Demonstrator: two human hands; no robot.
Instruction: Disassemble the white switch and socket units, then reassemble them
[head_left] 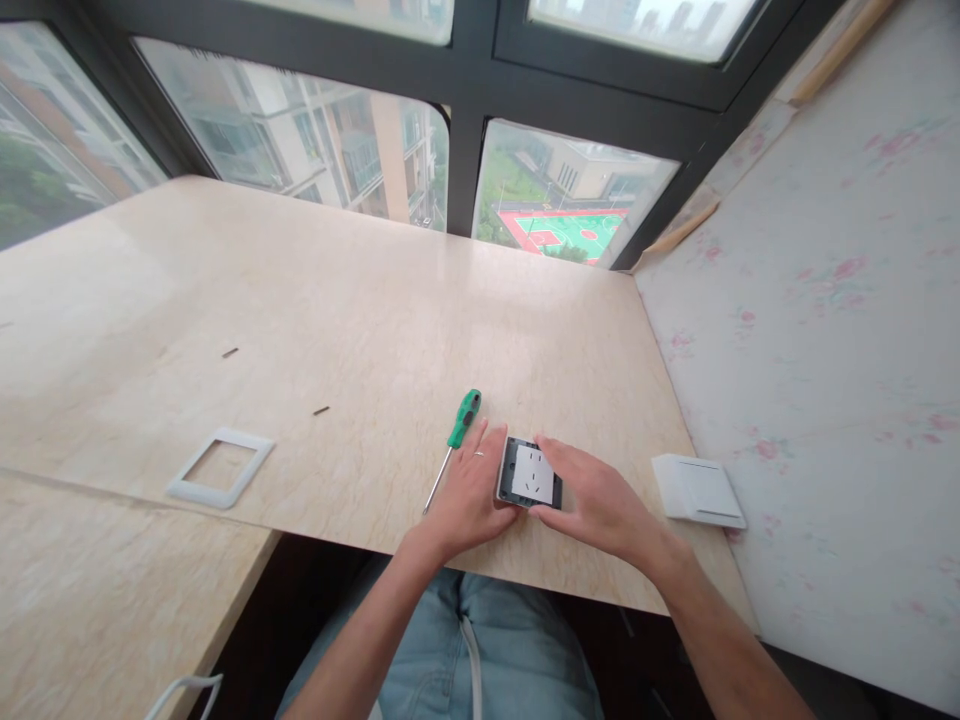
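A wall socket module with a white face and dark frame lies on the beige marble-look table near its front edge. My left hand grips its left side, fingers curled against the edge. From the right, my right hand closes on the other side, thumb and fingers over the frame. A screwdriver with a green handle lies just left of my left hand, its shaft partly under the fingers.
A white square cover frame rests at the table's left front. Two small dark screws lie further back. A white switch plate sits at the right edge by the wall. Windows run behind the table.
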